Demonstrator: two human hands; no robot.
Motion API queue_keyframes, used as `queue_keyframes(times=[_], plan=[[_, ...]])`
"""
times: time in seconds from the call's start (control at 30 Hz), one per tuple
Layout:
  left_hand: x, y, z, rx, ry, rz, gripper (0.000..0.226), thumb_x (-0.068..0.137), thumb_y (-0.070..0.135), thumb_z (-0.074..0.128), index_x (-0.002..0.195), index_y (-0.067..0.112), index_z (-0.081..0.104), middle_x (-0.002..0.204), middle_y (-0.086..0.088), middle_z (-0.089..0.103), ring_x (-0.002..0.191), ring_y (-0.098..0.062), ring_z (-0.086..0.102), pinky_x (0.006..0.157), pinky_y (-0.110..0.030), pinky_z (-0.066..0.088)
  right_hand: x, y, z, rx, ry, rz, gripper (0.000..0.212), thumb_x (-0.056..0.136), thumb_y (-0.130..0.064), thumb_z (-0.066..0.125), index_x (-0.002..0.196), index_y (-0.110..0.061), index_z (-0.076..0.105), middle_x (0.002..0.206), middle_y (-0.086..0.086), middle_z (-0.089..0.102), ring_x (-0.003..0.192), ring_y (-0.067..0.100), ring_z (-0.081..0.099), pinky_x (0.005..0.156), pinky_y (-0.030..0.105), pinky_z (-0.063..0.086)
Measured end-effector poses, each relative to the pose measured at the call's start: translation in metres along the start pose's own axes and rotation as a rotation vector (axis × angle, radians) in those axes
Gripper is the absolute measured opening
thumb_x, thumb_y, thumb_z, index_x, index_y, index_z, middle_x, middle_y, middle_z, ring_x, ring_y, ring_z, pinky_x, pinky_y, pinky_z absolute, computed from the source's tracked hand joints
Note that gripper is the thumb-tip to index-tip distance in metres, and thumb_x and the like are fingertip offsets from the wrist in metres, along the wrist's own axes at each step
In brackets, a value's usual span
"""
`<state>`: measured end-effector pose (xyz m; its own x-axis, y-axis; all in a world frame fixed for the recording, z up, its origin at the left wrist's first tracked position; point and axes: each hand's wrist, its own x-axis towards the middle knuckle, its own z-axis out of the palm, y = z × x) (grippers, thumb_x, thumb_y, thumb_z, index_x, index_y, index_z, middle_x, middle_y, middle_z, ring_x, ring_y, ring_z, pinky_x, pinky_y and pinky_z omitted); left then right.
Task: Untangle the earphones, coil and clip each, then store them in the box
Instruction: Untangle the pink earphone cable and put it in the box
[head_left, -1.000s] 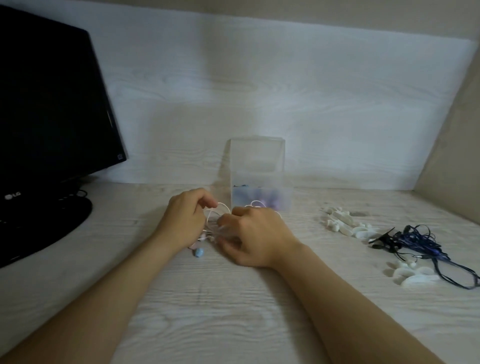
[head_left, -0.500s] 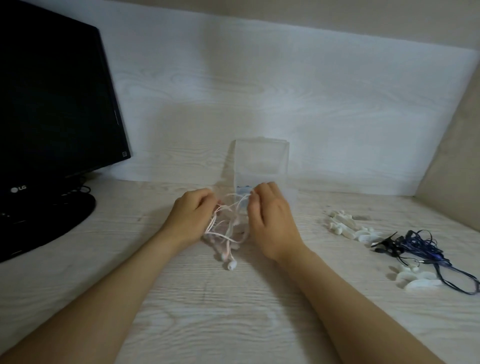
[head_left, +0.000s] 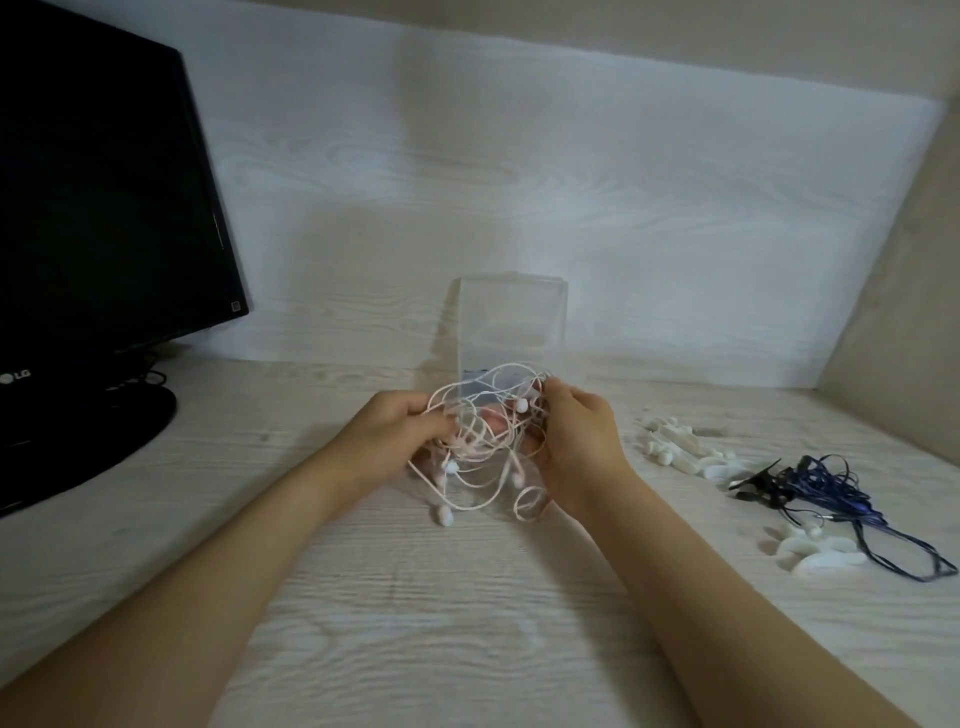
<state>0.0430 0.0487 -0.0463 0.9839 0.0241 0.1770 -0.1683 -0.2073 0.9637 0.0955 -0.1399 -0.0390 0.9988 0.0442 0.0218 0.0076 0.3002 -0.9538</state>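
Note:
A tangle of white and pale pink earphones (head_left: 483, 447) hangs between my two hands just above the desk. My left hand (head_left: 395, 436) grips the left side of the tangle. On the right side, the fingers of my right hand (head_left: 576, 441) pinch the cords. Loose loops and earbuds dangle down to the desk. Right behind the tangle stands the clear plastic box (head_left: 511, 322), with something bluish at its bottom. At the right lie a dark blue earphone tangle (head_left: 826, 493) and white clips (head_left: 680, 449).
A black monitor (head_left: 98, 208) on a round stand fills the left side of the desk. More white clips (head_left: 815, 553) lie near the blue cords. A white wood-grain panel stands behind the box and a beige wall angles in at the right.
Both hands have lifted the white and pink tangle off the desk and drawn apart, spreading the cords into open loops. The right hand went from lying over the bundle to pinching its right side.

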Motion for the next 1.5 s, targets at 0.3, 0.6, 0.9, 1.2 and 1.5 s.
queue_keyframes(times=[0.3, 0.6, 0.9, 1.2, 1.5], plan=[[0.005, -0.001, -0.005, -0.303, 0.082, -0.078, 0.024, 0.103, 0.026, 0.062, 0.095, 0.004, 0.070, 0.088, -0.020, 0.066, 0.082, -0.035, 0.063, 0.058, -0.039, 0.058, 0.007, 0.008, -0.016, -0.957, 0.160, -0.395, 0.026, 0.091, -0.033, 0.064, 0.103, -0.015, 0.077, 0.079, 0.011, 0.075, 0.081, 0.032, 0.074, 0.071, 0.043, 0.061], [0.008, 0.001, -0.005, -0.311, 0.094, -0.189, 0.049, 0.078, 0.054, 0.063, 0.101, 0.012, 0.075, 0.088, -0.014, 0.066, 0.077, -0.028, 0.065, 0.064, -0.040, 0.055, 0.000, 0.002, -0.013, -1.122, 0.031, -0.711, 0.045, 0.087, -0.010, 0.054, 0.127, -0.024, 0.068, 0.121, 0.002, 0.055, 0.111, 0.026, 0.048, 0.097, 0.043, 0.043], [0.005, 0.003, 0.004, -0.240, -0.044, -0.219, 0.043, 0.095, 0.033, 0.043, 0.105, 0.010, 0.078, 0.081, -0.019, 0.062, 0.054, -0.025, 0.056, 0.046, -0.024, 0.035, -0.018, 0.005, 0.006, -1.073, -0.287, -1.171, 0.016, 0.094, -0.033, 0.065, 0.088, -0.021, 0.075, 0.082, -0.004, 0.058, 0.074, 0.016, 0.057, 0.073, 0.040, 0.047], [0.000, 0.008, 0.012, -0.334, -0.142, -0.050, 0.032, 0.109, 0.007, 0.047, 0.128, 0.011, 0.073, 0.096, -0.014, 0.071, 0.077, -0.023, 0.063, 0.063, -0.035, 0.055, -0.014, 0.011, 0.002, -1.168, -0.290, -1.067, 0.040, 0.101, -0.058, 0.058, 0.081, -0.026, 0.071, 0.068, -0.011, 0.062, 0.061, 0.010, 0.055, 0.059, 0.034, 0.046], [0.008, -0.001, 0.006, -0.308, 0.125, -0.012, 0.035, 0.112, 0.008, 0.045, 0.128, 0.024, 0.072, 0.119, -0.009, 0.078, 0.107, -0.027, 0.076, 0.085, -0.041, 0.060, -0.003, 0.012, 0.000, -0.892, -0.134, -0.903, 0.024, 0.106, -0.028, 0.056, 0.088, -0.018, 0.068, 0.067, -0.006, 0.068, 0.062, 0.012, 0.064, 0.063, 0.040, 0.052]])
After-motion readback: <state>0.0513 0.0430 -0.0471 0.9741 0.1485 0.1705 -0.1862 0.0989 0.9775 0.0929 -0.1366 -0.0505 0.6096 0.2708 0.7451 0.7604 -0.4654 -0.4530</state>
